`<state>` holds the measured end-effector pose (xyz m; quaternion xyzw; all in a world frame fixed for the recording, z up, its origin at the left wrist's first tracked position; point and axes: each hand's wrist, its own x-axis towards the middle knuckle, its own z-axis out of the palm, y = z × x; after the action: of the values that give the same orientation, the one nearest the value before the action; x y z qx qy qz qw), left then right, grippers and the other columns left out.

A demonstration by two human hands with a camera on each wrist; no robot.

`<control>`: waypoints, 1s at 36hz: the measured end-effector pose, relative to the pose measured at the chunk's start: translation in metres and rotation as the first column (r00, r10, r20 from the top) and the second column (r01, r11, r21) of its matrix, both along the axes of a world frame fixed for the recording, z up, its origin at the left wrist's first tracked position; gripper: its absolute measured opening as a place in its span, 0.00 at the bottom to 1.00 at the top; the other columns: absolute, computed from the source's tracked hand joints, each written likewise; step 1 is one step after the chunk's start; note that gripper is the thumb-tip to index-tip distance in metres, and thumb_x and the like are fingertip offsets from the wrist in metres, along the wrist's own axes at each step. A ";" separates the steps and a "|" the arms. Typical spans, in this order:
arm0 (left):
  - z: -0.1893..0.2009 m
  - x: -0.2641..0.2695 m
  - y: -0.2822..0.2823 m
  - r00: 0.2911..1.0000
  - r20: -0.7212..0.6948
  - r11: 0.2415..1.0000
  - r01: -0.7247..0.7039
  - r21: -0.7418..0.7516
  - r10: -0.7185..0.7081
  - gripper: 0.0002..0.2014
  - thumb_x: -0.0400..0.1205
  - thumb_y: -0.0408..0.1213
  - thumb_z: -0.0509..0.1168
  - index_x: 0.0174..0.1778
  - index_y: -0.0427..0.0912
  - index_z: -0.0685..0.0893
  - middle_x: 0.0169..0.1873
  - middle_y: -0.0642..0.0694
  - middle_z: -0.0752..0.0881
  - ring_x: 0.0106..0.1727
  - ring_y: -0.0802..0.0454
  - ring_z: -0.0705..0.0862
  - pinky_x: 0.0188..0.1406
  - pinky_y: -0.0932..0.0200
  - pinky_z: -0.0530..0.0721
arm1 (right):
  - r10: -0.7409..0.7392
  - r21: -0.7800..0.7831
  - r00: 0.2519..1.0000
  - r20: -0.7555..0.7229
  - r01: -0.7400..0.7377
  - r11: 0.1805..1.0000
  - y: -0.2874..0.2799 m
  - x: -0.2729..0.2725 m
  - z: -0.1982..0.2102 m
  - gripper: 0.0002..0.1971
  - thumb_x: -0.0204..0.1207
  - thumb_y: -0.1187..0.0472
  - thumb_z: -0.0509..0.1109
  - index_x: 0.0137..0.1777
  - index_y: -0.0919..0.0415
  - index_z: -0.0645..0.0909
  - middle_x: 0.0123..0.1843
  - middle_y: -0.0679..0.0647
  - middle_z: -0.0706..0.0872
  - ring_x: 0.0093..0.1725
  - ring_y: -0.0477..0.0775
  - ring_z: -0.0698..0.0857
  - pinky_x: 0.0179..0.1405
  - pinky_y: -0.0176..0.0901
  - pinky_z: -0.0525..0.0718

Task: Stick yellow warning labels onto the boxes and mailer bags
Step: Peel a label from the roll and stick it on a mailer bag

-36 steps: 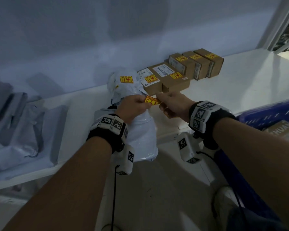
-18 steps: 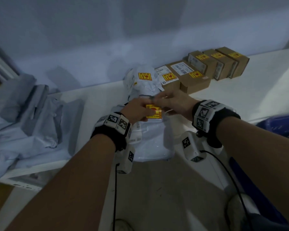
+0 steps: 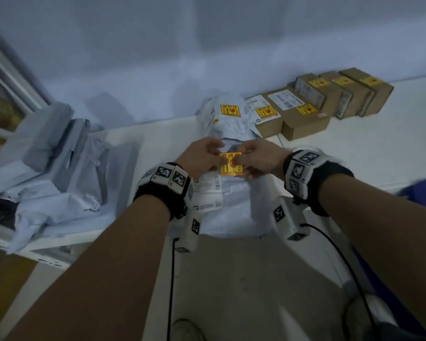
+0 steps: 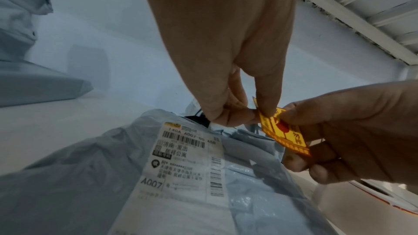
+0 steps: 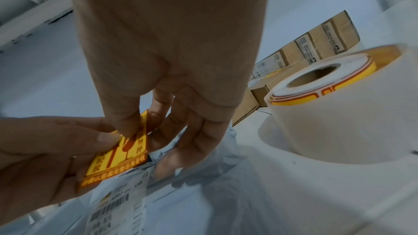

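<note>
Both hands have carried the square yellow warning label (image 3: 231, 164) down from mid-air over the grey plastic mailer bag (image 3: 234, 207). Left hand (image 3: 199, 158) and right hand (image 3: 260, 160) pinch opposite edges; thin, floppy and sticky, it is best held by its edges.

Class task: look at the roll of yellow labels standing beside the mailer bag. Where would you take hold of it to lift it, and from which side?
Grip the roll of labels around its smooth round wall, coming down from above. It stands on end with the hollow core facing up, so a thumb in the core and fingers outside would likely also hold. Both hands are busy with the yellow label.
</note>
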<state>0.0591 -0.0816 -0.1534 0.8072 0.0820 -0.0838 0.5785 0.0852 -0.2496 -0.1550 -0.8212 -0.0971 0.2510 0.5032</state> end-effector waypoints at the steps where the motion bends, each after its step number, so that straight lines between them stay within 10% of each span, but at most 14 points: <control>1: -0.001 0.000 0.001 1.000 -0.007 1.000 0.015 -0.005 -0.015 0.15 0.76 0.19 0.72 0.53 0.40 0.83 0.38 0.43 0.82 0.37 0.50 0.83 0.38 0.60 0.84 | -0.001 -0.020 1.000 0.016 0.001 1.000 0.000 0.000 -0.001 0.10 0.77 0.66 0.72 0.35 0.56 0.79 0.33 0.61 0.82 0.29 0.55 0.79 0.35 0.45 0.79; 7: -0.010 -0.002 0.008 0.996 -0.080 0.999 0.038 -0.032 -0.041 0.13 0.76 0.17 0.71 0.47 0.39 0.82 0.43 0.36 0.83 0.45 0.42 0.84 0.59 0.44 0.86 | 0.022 -0.129 0.999 0.043 -0.016 0.992 0.003 0.003 -0.008 0.08 0.77 0.62 0.73 0.36 0.55 0.82 0.31 0.57 0.84 0.32 0.54 0.80 0.33 0.44 0.78; 11: -0.015 -0.003 0.017 0.989 -0.131 0.995 0.073 0.066 -0.064 0.11 0.79 0.22 0.72 0.54 0.37 0.82 0.42 0.43 0.83 0.40 0.51 0.84 0.43 0.57 0.88 | 0.089 -0.214 0.996 0.007 -0.086 0.973 0.004 0.000 -0.009 0.07 0.78 0.61 0.73 0.37 0.55 0.85 0.30 0.57 0.85 0.32 0.54 0.80 0.36 0.46 0.79; 15: -0.019 -0.004 0.024 0.986 -0.143 0.970 0.111 0.217 -0.081 0.07 0.80 0.26 0.72 0.41 0.40 0.83 0.37 0.40 0.84 0.34 0.50 0.82 0.34 0.59 0.84 | 0.108 -0.282 0.993 0.049 -0.090 0.955 0.005 -0.001 -0.011 0.09 0.78 0.59 0.73 0.36 0.54 0.84 0.26 0.49 0.84 0.26 0.43 0.79 0.34 0.38 0.81; 24: -0.019 -0.005 0.023 0.970 -0.200 0.915 0.205 0.348 -0.142 0.06 0.81 0.36 0.73 0.44 0.38 0.84 0.27 0.42 0.82 0.29 0.48 0.78 0.30 0.57 0.78 | 0.169 -0.405 0.981 0.097 -0.117 0.907 0.007 0.001 -0.016 0.12 0.78 0.56 0.74 0.33 0.50 0.82 0.31 0.46 0.82 0.32 0.44 0.78 0.32 0.34 0.77; 29: -0.018 -0.003 0.019 0.958 -0.224 0.914 0.245 0.324 -0.177 0.08 0.82 0.36 0.72 0.39 0.40 0.83 0.30 0.47 0.83 0.23 0.57 0.80 0.26 0.61 0.78 | 0.196 -0.462 0.974 0.115 -0.122 0.879 0.007 0.001 -0.015 0.05 0.77 0.52 0.75 0.41 0.49 0.84 0.35 0.43 0.80 0.45 0.47 0.80 0.47 0.40 0.77; 36: -0.021 -0.002 0.021 0.961 -0.240 0.923 0.210 0.323 -0.135 0.05 0.84 0.36 0.69 0.44 0.39 0.84 0.34 0.47 0.85 0.23 0.58 0.82 0.26 0.63 0.80 | 0.168 -0.428 0.983 0.077 -0.120 0.896 0.008 0.003 -0.014 0.08 0.78 0.55 0.74 0.38 0.48 0.82 0.35 0.46 0.81 0.34 0.43 0.78 0.35 0.37 0.77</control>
<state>0.0574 -0.0604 -0.1743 0.8866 0.0851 -0.2049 0.4059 0.0880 -0.2418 -0.1689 -0.9138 -0.1292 0.2563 0.2875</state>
